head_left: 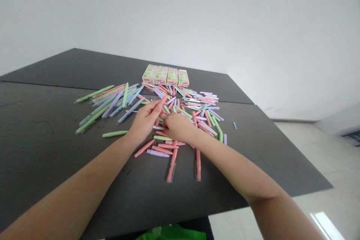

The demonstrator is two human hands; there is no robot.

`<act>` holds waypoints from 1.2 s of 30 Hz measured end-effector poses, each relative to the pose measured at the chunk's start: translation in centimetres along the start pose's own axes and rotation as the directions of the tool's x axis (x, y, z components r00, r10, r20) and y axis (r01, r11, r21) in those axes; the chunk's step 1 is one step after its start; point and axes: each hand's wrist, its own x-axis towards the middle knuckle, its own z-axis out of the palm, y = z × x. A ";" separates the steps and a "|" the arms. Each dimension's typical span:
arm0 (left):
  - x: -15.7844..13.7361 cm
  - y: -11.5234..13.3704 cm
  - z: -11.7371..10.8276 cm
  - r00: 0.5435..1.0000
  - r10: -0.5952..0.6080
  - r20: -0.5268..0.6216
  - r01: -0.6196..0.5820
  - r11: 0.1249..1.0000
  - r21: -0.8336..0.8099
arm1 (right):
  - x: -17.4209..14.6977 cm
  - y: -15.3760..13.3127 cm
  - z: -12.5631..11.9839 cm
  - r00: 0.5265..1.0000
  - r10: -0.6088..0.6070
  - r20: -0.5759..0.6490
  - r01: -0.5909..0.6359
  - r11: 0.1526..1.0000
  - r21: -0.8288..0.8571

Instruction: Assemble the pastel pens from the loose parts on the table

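On dark tables [56,150] lie pens [194,118]; behind, a white wall [180,15].

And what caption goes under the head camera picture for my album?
Left hand holding a pink stick, right hand close by, among pastel sticks, four boxes behind.

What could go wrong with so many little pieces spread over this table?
The small blue piece lies apart from the others, so it might be overlooked or knocked off the table.

The right hand is down among loose pastel pieces, so a careless movement could scatter them. Its fingertips are hidden, so I can't tell what it grips.

The left hand holds a pink piece; if dropped, it could get lost among similar ones.
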 end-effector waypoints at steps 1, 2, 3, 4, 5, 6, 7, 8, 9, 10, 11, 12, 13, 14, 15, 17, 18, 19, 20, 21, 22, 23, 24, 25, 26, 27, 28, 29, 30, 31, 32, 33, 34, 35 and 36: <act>0.0 0.0 0.0 1.000 0.004 0.003 -0.004 1.000 0.003 | 0.2 0.0 0.1 1.000 0.007 -0.002 -0.007 1.000 -0.001; 0.0 -0.1 -0.1 1.000 0.009 0.004 -0.009 1.000 0.005 | 0.3 0.0 0.1 1.000 0.013 0.001 -0.013 1.000 0.001; 0.0 -0.1 -0.1 1.000 0.015 0.002 -0.015 1.000 0.004 | 0.5 -0.1 0.2 1.000 0.020 0.009 -0.020 1.000 0.007; 0.0 -0.1 -0.1 1.000 0.022 -0.005 -0.022 1.000 0.001 | 0.6 -0.1 0.2 0.999 0.028 0.022 -0.028 0.999 0.015; 0.0 -0.1 -0.1 1.000 0.028 -0.011 -0.028 1.000 -0.001 | 0.7 0.0 0.3 0.999 0.035 0.035 -0.036 0.999 0.023; 0.0 0.0 -0.1 0.999 0.034 -0.015 -0.034 0.999 -0.002 | 0.8 0.0 0.2 0.998 0.040 0.045 -0.041 0.999 0.030; 0.0 0.0 -0.1 0.999 0.039 -0.019 -0.039 0.999 -0.003 | 0.8 0.1 0.2 0.998 0.041 0.049 -0.043 0.998 0.039; 0.0 0.1 -0.1 0.999 0.044 -0.021 -0.044 0.999 -0.004 | 0.8 0.3 0.1 0.998 0.039 0.043 -0.041 0.998 0.050; 0.0 0.2 -0.2 0.998 0.050 -0.023 -0.050 0.999 -0.004 | 0.7 0.6 0.0 0.999 0.034 0.030 -0.036 0.997 0.069; 0.0 0.3 -0.2 0.998 0.059 -0.028 -0.059 0.998 -0.004 | 0.6 0.9 -0.1 1.000 0.028 0.009 -0.029 0.995 0.100; 0.0 0.3 -0.2 0.997 0.070 -0.039 -0.070 0.998 -0.005 | 0.4 1.4 -0.2 0.999 0.025 -0.021 -0.021 0.989 0.145; 0.0 0.4 -0.2 0.995 0.084 -0.055 -0.084 0.996 -0.006 | 0.1 1.9 -0.3 0.998 0.025 -0.050 -0.013 0.977 0.214; 0.0 0.4 -0.3 0.993 0.096 -0.071 -0.096 0.995 -0.004 | -0.2 2.6 -0.3 0.995 0.040 -0.087 -0.012 0.954 0.301; 0.1 0.4 -0.3 0.991 0.106 -0.087 -0.106 0.994 0.000 | -0.5 3.2 -0.2 0.989 0.056 -0.134 0.002 0.916 0.400; 0.1 0.3 -0.3 0.989 0.111 -0.098 -0.111 0.994 0.005 | -0.8 3.8 -0.1 0.983 0.067 -0.169 0.029 0.862 0.506; 0.1 0.2 -0.4 0.989 0.108 -0.097 -0.107 0.994 0.017 | -1.5 4.8 0.3 0.971 0.101 -0.218 0.084 0.708 0.701; 0.1 0.1 -0.4 0.991 0.100 -0.086 -0.099 0.995 0.025 | -1.7 5.1 0.5 0.967 0.113 -0.230 0.114 0.611 0.783; 0.1 0.1 -0.3 0.993 0.091 -0.070 -0.089 0.995 0.035 | -2.0 5.3 0.7 0.965 0.123 -0.233 0.139 0.512 0.848; 0.0 0.1 -0.3 0.995 0.081 -0.051 -0.078 0.996 0.048 | -2.2 5.3 0.8 0.964 0.129 -0.231 0.158 0.417 0.895; -0.1 0.1 -0.3 0.997 0.069 -0.032 -0.067 0.996 0.066 | -2.4 5.3 0.8 0.965 0.133 -0.226 0.171 0.335 0.927; -0.2 0.2 -0.2 0.998 0.059 -0.014 -0.058 0.994 0.089 | -2.6 5.3 0.7 0.965 0.138 -0.221 0.178 0.271 0.946; -0.3 0.3 -0.1 0.999 0.052 0.004 -0.052 0.992 0.117 | -2.7 5.2 0.5 0.964 0.147 -0.220 0.184 0.225 0.957; -0.4 0.5 0.0 0.999 0.049 0.022 -0.051 0.988 0.147 | -2.9 5.2 0.3 0.962 0.160 -0.223 0.191 0.193 0.962; -0.6 0.7 0.2 0.998 0.047 0.041 -0.053 0.983 0.177 | -3.1 5.2 0.1 0.958 0.170 -0.229 0.201 0.171 0.965; -0.6 1.0 0.3 0.997 0.048 0.061 -0.059 0.978 0.201 | -3.3 5.3 -0.1 0.956 0.171 -0.237 0.212 0.152 0.965; -0.7 1.2 0.5 0.996 0.049 0.079 -0.064 0.975 0.211 | -3.5 5.4 -0.2 0.955 0.166 -0.244 0.224 0.133 0.966; -0.8 1.4 0.6 0.994 0.049 0.099 -0.069 0.975 0.211 | -3.7 5.6 -0.3 0.956 0.155 -0.250 0.235 0.111 0.966; -0.8 1.5 0.7 0.992 0.047 0.118 -0.071 0.977 0.203 | -3.8 5.8 -0.3 0.957 0.141 -0.254 0.243 0.088 0.966; -0.8 1.6 0.8 0.990 0.045 0.137 -0.071 0.979 0.192 | -3.9 5.9 -0.3 0.958 0.129 -0.256 0.249 0.066 0.966; -0.8 1.7 0.9 0.987 0.045 0.152 -0.073 0.980 0.184 | -4.0 6.1 -0.3 0.959 0.120 -0.258 0.254 0.046 0.966; -0.8 1.7 0.9 0.985 0.045 0.165 -0.075 0.981 0.180 | -4.1 6.2 -0.2 0.959 0.119 -0.259 0.257 0.028 0.966; -0.8 1.7 0.9 0.983 0.047 0.176 -0.079 0.980 0.182 | -4.2 6.2 -0.2 0.958 0.122 -0.260 0.260 0.013 0.965; -0.8 1.6 0.8 0.982 0.049 0.182 -0.084 0.978 0.190 | -4.3 6.2 -0.2 0.957 0.127 -0.262 0.264 -0.003 0.964; -0.8 1.5 0.8 0.982 0.052 0.184 -0.090 0.975 0.205 | -4.3 6.1 -0.2 0.955 0.134 -0.264 0.269 -0.022 0.963; -0.8 1.4 0.7 0.981 0.055 0.184 -0.096 0.970 0.224 | -4.3 6.0 -0.2 0.954 0.143 -0.265 0.274 -0.044 0.961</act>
